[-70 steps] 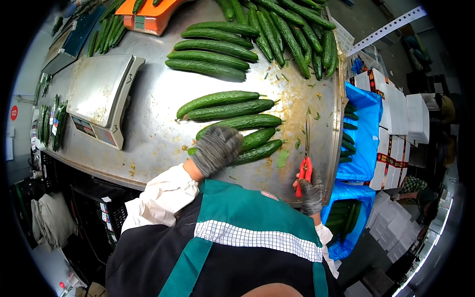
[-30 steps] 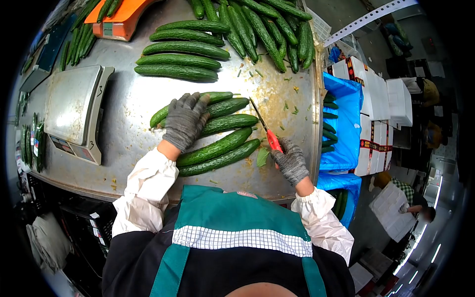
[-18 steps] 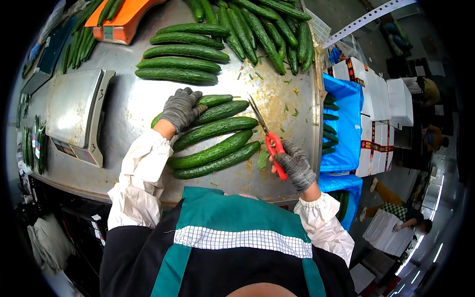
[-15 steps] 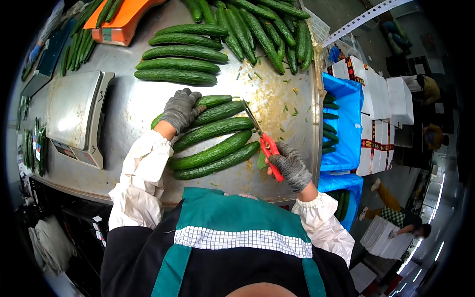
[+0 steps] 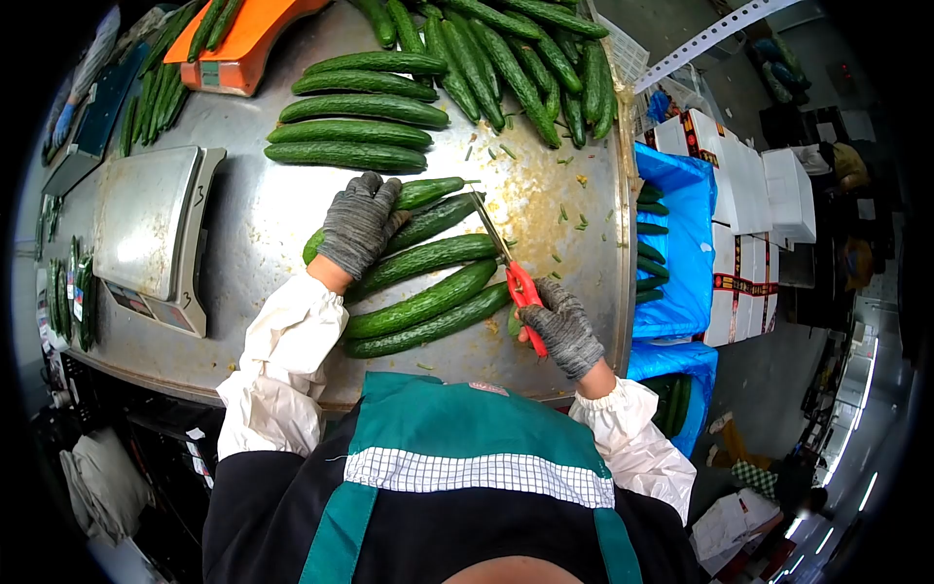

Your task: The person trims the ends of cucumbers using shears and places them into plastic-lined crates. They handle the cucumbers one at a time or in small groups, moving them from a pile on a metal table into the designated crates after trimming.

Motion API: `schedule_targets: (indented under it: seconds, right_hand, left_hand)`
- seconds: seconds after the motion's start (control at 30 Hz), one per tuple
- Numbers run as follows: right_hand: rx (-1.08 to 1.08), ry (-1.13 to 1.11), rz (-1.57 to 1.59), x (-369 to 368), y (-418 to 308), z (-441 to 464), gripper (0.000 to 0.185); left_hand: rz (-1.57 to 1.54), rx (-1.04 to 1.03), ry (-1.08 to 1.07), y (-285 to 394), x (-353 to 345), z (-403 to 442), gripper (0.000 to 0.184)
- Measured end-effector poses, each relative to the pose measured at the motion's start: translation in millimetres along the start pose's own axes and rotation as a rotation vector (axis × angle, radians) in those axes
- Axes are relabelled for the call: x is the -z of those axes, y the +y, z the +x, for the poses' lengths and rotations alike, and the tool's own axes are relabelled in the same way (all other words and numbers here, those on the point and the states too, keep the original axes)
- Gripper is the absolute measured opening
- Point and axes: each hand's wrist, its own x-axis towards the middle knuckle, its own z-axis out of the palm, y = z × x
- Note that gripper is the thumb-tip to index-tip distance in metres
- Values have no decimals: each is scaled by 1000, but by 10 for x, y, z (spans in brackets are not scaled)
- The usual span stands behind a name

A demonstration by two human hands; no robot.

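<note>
My left hand (image 5: 360, 226), in a grey knitted glove, is closed over the farthest cucumber (image 5: 430, 192) of the near group and covers its middle. Several more cucumbers (image 5: 428, 297) lie side by side just below it, stem ends to the right. Gloved likewise, my right hand (image 5: 562, 329) grips the red handles of a pair of scissors (image 5: 523, 290). The blades point up and left, their tips beside the thin stem of the held cucumber. Whether the blades touch the stem I cannot tell.
Another row of cucumbers (image 5: 360, 131) and a pile (image 5: 516, 58) lie farther back on the metal table (image 5: 258, 321). Cut stem bits are scattered rightwards. A scale (image 5: 146, 229) stands left, an orange scale (image 5: 243, 49) behind it. Blue-lined crates (image 5: 681, 282) stand along the right edge.
My left hand and the cucumber under it have shifted slightly right and away from me. The scissors have moved up a little, their tips staying close to that cucumber's stem.
</note>
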Motion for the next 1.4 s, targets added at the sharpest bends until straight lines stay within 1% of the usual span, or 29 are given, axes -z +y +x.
schedule_targets:
  seconds: [0.1,0.2,0.4,0.53,0.8,0.87,0.93,1.03,1.1,1.13,1.17,1.27,1.3,1.37,1.4]
  right_hand:
    - [58,16,-59,23,72,15,34]
    - [54,15,-81,32,92,21,33]
    - [24,22,8,-10,-31,19,33]
    - [39,21,-11,-6,-44,27,33]
    - [101,86,-58,-53,-6,40,26]
    - [83,97,-56,-78,20,52,25]
    - [62,109,-51,-85,36,55,24]
    - [86,178,44,-31,16,24,22]
    - [56,193,170,82,-28,-65,21]
    - [19,212,133,145,3,-108,25]
    - [17,215,134,219,67,-160,25]
    - [-36,172,-31,364,210,-372,32]
    - [-39,176,-31,352,210,-448,32]
    - [-67,204,-229,316,229,-569,32]
    - [-80,196,-243,298,260,-590,32]
  left_hand:
    - [34,17,12,-1,5,13,42]
    - [37,-4,31,-10,2,11,41]
    - [17,-47,52,65,39,-3,40]
    - [2,-89,77,99,75,-1,40]
    - [6,-123,113,129,65,1,40]
    - [0,-90,73,137,59,23,40]
    - [11,-97,89,131,44,42,40]
    - [50,-103,108,85,-23,94,40]
    - [49,-63,60,72,-61,126,40]
    - [62,-30,8,81,-75,150,40]
    - [60,-32,6,79,-97,166,40]
    - [76,-9,-22,74,-206,192,40]
    - [80,7,-42,62,-243,200,41]
    - [80,18,-64,67,-265,200,41]
    - [41,21,-63,77,-250,200,42]
